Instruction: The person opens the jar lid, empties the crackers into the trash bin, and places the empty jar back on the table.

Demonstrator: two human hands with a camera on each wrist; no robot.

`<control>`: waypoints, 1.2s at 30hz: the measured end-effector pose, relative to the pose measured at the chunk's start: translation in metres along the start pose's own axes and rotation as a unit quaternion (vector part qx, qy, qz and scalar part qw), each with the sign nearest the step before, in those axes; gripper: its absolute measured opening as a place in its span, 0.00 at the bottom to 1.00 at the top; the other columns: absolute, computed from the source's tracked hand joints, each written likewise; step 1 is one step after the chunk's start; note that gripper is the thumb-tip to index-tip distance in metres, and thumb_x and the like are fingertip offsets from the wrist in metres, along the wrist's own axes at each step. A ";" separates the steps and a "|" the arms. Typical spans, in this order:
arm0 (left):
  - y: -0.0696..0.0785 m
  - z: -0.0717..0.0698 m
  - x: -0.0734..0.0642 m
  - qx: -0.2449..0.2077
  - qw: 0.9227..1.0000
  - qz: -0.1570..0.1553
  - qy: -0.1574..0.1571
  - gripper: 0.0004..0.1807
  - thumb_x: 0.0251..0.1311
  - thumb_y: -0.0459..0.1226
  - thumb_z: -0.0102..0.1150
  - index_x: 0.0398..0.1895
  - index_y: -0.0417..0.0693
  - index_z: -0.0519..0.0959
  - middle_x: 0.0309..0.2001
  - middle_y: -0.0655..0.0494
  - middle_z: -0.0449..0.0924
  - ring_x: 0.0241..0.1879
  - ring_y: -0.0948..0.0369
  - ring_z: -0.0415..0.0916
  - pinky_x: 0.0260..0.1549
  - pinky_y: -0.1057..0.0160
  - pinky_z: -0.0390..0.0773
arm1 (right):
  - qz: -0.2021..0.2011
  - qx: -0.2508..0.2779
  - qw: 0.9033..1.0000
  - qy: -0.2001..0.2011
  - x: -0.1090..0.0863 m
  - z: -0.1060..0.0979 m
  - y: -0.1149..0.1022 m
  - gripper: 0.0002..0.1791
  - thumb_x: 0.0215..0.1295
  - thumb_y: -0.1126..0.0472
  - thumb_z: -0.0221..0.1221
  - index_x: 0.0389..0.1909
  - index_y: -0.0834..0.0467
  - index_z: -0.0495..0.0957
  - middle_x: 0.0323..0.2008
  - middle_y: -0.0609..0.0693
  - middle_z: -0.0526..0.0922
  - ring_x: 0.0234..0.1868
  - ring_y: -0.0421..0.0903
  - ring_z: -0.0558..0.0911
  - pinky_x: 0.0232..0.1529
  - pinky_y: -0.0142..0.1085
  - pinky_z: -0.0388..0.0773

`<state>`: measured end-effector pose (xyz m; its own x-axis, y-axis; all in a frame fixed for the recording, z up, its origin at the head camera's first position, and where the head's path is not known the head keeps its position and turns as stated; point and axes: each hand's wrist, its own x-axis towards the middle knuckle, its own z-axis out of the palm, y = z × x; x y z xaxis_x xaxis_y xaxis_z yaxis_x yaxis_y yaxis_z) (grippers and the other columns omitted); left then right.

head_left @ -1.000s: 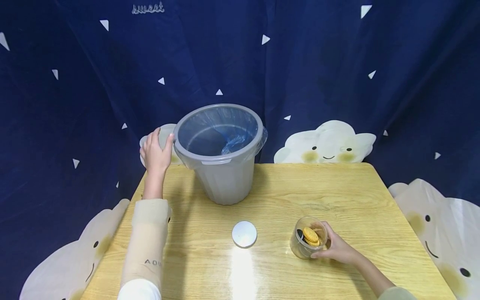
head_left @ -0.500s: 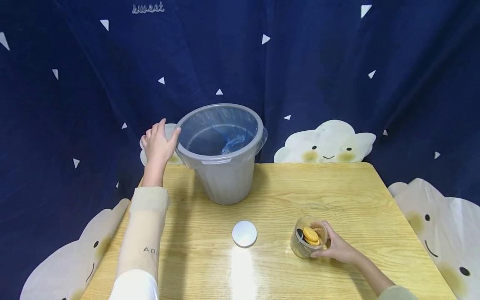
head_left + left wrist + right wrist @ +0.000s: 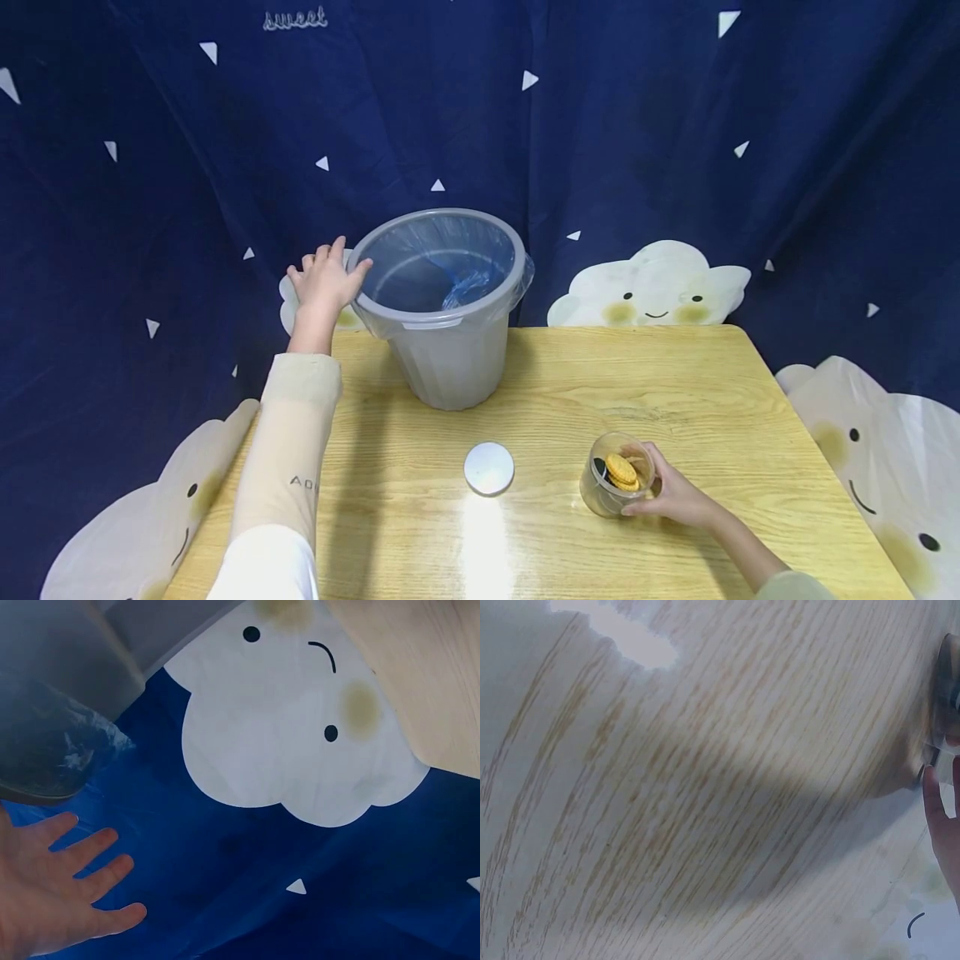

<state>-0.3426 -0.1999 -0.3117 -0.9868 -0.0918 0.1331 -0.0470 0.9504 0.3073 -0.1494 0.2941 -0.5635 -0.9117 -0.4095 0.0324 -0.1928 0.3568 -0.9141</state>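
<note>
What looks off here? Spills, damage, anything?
The gray bin: it stands on the tabletop, an unusual spot, and its liner bulges out on the right in the head view. No spill or damage shows; cookies sit inside the clear cup.

The grey, round, tapered plastic bin looks smooth and softly matt to me. Its thin, see-through bluish plastic liner is crinkled, with shiny creases. I see smooth, glossy walls on the clear, round cup, though whether plastic or glass I cannot tell from here. The golden, round biscuits inside look dry and matt. The flat white disc appears smooth, its material unclear to me. The yellow-brown, wood-grained tabletop is glossy, returning a bright glare. I read the dark blue curtain as softly folded, mostly matt cloth.
</note>
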 end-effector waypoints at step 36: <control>0.007 -0.006 0.004 0.075 0.991 -0.003 -0.108 0.37 0.61 0.47 0.36 0.72 0.50 0.40 0.70 0.36 0.34 0.68 0.38 0.28 0.59 0.34 0.28 | 0.007 -0.006 1.000 0.008 0.001 0.003 0.003 0.46 0.42 0.61 0.71 0.62 0.54 0.56 0.60 0.57 0.63 0.56 0.30 0.63 0.50 0.28 0.65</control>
<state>-0.3462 -0.1955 -0.3031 -0.9958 -0.0482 -0.0773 -0.0603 0.9849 0.1621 -0.1501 0.2926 -0.5677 -0.9198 -0.3916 0.0255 -0.1841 0.3732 -0.9093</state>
